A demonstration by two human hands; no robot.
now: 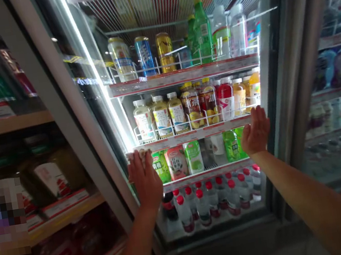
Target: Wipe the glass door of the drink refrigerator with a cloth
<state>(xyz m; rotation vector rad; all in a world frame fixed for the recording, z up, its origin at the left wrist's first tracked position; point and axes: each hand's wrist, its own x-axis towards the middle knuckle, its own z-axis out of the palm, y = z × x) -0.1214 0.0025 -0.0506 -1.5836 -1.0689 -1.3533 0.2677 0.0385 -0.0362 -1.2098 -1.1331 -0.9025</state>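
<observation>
My left hand [147, 183] lies against the left side of a lit drinks fridge, pressing a crumpled pale cloth [142, 153] with its fingers. On the right, my right hand [256, 131] is raised flat with fingers stretched, at the right end of the shelf edge [203, 131]; nothing shows in it. Whether it touches the glass is hard to tell. Between my hands stand green and pink drink cartons [176, 162]. Just above are tea bottles [161, 116] with white caps.
Cans [145, 56] and green bottles [203, 32] fill the upper shelf. Red-capped bottles [203, 208] stand at the bottom. Shelves of packaged goods [52, 180] are at left, another drinks fridge [340, 96] at right. A pixelated patch covers the left edge.
</observation>
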